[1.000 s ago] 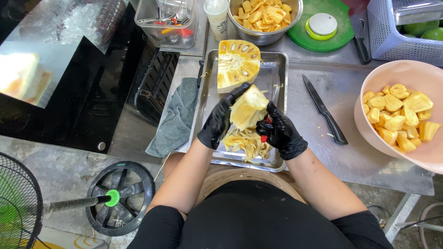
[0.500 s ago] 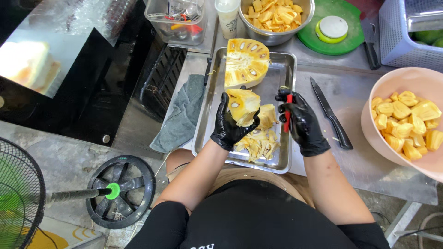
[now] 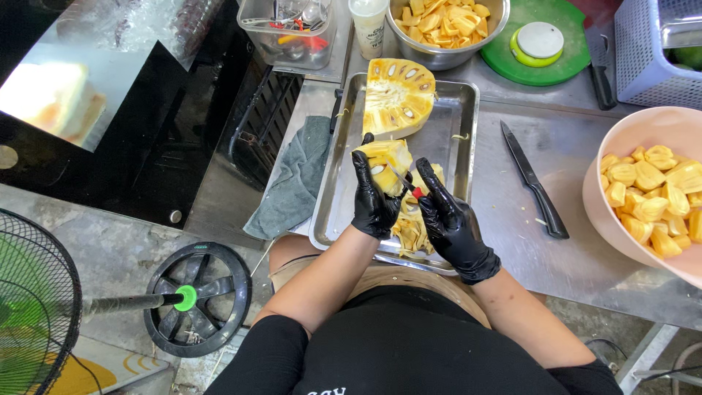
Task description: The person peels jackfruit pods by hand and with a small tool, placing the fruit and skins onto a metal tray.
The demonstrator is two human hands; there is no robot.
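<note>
Over the shallow rectangular steel tray (image 3: 468,139), seen from the head camera, the left hand (image 3: 373,201) in a black glove is wrapped around a yellow chunk of jackfruit (image 3: 384,159), fingers curled up its left side and the piece lifted off the tray floor near the middle. The right hand (image 3: 452,223), also black-gloved, is closed on a small red-handled paring knife (image 3: 406,184) whose thin blade touches the chunk's lower right face; the forefinger lies stretched along the handle. Below both hands a heap of pale yellow fruit trimmings (image 3: 409,230) lies against the tray's near rim, and a larger cut jackfruit half with visible seeds (image 3: 398,95) fills the far end, touching the far rim. Bare tray floor shows only along the right wall. Left of the tray, a crumpled grey cloth (image 3: 296,183) touches its left edge and hangs toward the counter's drop. Right of the tray, a black-handled kitchen knife (image 3: 534,179) lies slantwise on open steel counter (image 3: 578,256), well apart from the hands, with free surface on both sides of it. Further right, a wide pink plastic bowl of yellow fruit pods (image 3: 651,194) overhangs the picture's edge. Beyond the tray's far rim stand a round steel bowl of fruit pieces (image 3: 446,18) and a green round cutting board (image 3: 537,58).
</note>
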